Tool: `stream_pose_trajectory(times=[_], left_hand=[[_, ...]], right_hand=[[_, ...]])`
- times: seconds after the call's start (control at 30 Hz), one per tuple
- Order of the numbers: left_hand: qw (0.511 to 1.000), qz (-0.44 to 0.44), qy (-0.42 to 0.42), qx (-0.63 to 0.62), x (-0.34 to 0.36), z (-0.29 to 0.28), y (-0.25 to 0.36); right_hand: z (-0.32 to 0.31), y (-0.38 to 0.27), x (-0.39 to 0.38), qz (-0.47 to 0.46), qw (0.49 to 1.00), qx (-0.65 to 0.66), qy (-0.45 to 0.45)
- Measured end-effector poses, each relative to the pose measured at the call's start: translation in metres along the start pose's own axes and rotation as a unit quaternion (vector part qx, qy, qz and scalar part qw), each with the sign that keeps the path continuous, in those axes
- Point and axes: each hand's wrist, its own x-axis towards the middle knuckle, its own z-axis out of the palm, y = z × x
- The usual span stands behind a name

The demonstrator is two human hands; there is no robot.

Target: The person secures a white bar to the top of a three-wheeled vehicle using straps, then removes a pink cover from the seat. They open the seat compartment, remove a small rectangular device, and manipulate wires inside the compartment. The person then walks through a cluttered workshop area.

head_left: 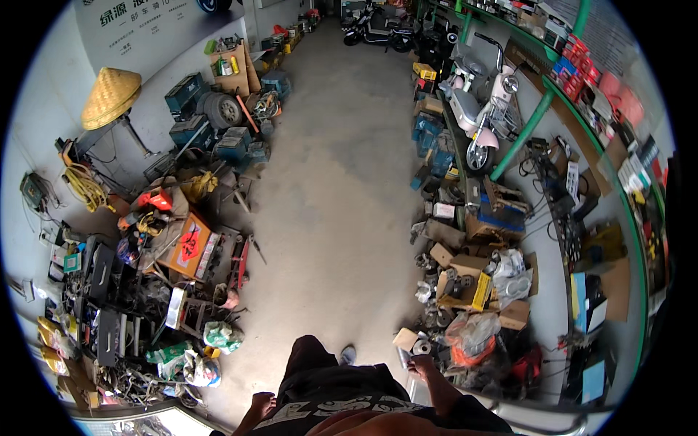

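My left hand (263, 402) hangs low beside my dark clothing, its fingers curled in, with nothing seen in them. On the other side, my right hand (420, 365) is held out with its fingers bent together. A small greyish object (403, 357) shows at its fingertips; its kind is too small to make out. Just beyond that hand are a white roll (422, 347) and a tan cardboard piece (405, 338). One shoe (348, 355) shows on the concrete floor (334, 218) ahead of my body.
Tools, a tilted orange board (190, 245) and stuffed bags (222, 336) crowd the left side. Along the right stand an open carton (462, 282), plastic bags (471, 336) and a pale pink scooter (476, 109). A dark scooter (378, 30) stands far ahead, beyond the aisle.
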Motion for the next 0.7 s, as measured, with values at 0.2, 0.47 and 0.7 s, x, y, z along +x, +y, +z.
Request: stream_pose_trajectory(times=[0.2, 0.47, 0.7], left_hand=[[0.991, -0.024, -0.047, -0.126, 0.073, 0.020, 0.190], [0.987, -0.141, 0.039, 0.064, 0.219, -0.004, 0.394], [0.994, 0.015, 0.106, 0.025, 0.312, 0.013, 0.669]], right_hand=[[0.026, -0.119, 0.071, -0.014, 0.989, 0.112, -0.097], [0.075, -0.199, 0.120, 0.070, 0.993, -0.042, 0.086], [0.123, -0.347, 0.155, 0.038, 0.994, -0.067, 0.083]])
